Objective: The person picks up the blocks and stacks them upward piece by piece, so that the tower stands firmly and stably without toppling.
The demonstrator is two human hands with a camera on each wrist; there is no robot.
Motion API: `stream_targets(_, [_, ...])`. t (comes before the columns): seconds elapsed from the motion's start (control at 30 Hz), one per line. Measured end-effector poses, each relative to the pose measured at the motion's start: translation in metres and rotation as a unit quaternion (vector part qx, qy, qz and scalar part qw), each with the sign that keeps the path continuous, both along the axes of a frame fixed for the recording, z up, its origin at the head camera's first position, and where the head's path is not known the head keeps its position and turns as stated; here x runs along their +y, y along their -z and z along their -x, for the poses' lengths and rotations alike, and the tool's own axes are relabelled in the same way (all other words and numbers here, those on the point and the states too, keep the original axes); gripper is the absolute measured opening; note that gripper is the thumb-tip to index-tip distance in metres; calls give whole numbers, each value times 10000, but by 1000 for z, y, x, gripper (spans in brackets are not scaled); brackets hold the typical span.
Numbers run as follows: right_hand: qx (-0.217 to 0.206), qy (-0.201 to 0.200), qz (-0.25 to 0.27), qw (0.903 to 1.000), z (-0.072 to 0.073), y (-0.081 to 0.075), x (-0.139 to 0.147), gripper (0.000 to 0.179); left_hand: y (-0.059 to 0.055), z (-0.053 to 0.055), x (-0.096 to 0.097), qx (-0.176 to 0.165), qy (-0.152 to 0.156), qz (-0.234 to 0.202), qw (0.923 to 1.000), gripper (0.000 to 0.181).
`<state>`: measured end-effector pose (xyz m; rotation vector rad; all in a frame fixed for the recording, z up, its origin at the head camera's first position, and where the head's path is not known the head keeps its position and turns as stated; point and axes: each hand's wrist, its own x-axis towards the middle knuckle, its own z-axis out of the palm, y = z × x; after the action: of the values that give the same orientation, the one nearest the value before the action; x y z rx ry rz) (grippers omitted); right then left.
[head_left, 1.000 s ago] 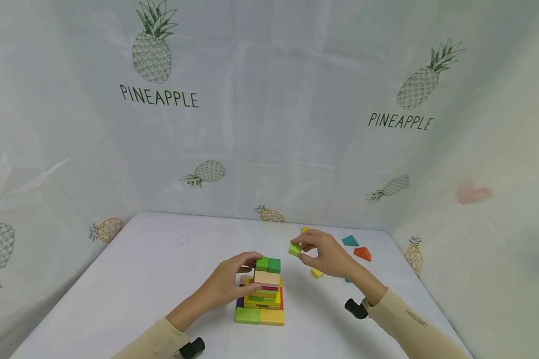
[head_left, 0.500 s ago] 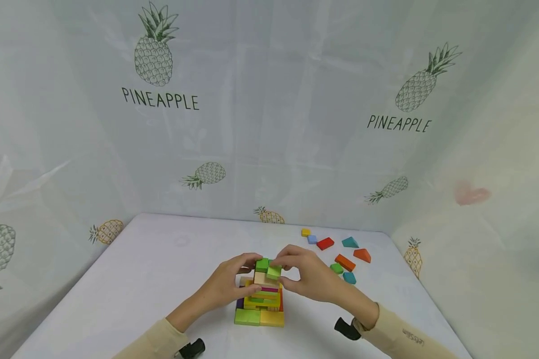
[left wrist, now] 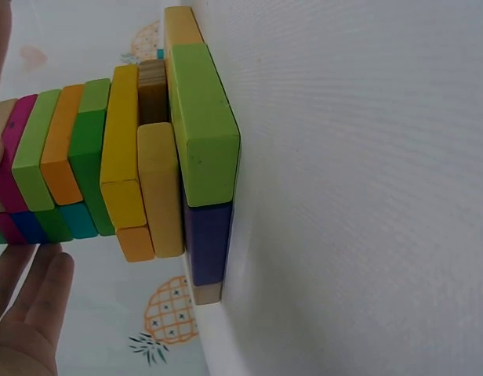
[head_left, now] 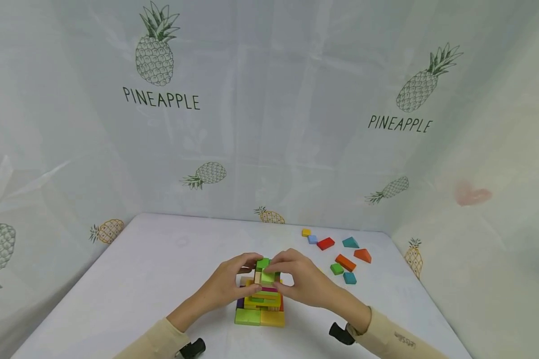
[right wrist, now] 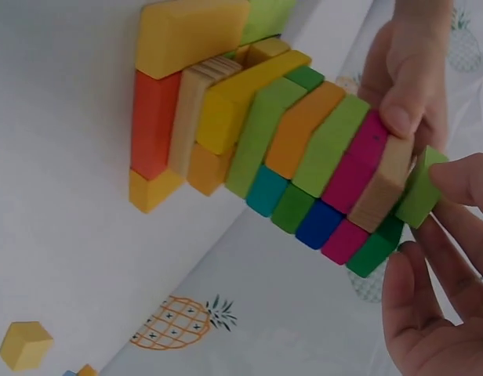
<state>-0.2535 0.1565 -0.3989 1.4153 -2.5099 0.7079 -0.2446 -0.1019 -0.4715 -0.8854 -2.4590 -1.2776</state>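
Note:
A stepped tower of coloured wooden blocks stands at the middle of the table, wide at the base and narrow at the top. My left hand grips its upper part, thumb at the front and fingers behind, as the left wrist view also shows. My right hand pinches a light green block at the tower's top front. In the right wrist view that light green block is against or just beside the beige block of the upper layer; whether they touch, I cannot tell.
Loose blocks lie at the table's back right, among them a red block, an orange block, a green block and a teal block. A yellow block shows in the right wrist view. A pineapple-print sheet hangs behind.
My right hand has carried the light green block leftward from the table's right side to the tower, then slightly lower at its front. The left hand has stayed on the tower.

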Motion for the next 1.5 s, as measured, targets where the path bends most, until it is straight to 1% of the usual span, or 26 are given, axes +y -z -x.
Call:
stream_targets(0.23, [471, -204, 225, 9984, 5, 14, 2, 25, 0, 1, 1, 66, 29, 69, 9999, 65])
stream_targets(0.4, [538, -319, 381, 9973, 6, 18, 2, 24, 0, 0, 0, 72, 46, 108, 9999, 65])
stream_targets(0.53, [593, -392, 419, 9966, 8, 19, 1, 23, -3, -1, -2, 37, 85, 147, 9998, 65])
stream_targets(0.7, [694, -476, 476, 9953, 10, 20, 0, 24, -6, -1, -4, 89, 138, 215, 9996, 64])
stream_targets(0.9, [833, -547, 492, 9938, 13, 21, 0, 26, -8, 1, -4, 81, 83, 284, 9995, 63])
stream_targets(1.2, [814, -551, 461, 9941, 14, 21, -1, 26, -7, 1, -4, 87, -19, 271, 9996, 60])
stream_targets(1.3, [662, -456, 494, 9955, 14, 19, 3, 29, -7, 1, -3, 31, -47, 239, 9997, 60])
stream_targets(1.4, [456, -287, 702, 9961, 18, 16, 12, 32, -7, 1, -2, -43, -64, 200, 9998, 60])
stream_targets(1.5, [375, -150, 1061, 9935, 30, 13, 26, 36, -7, 2, -1, -90, -117, 206, 9997, 61])
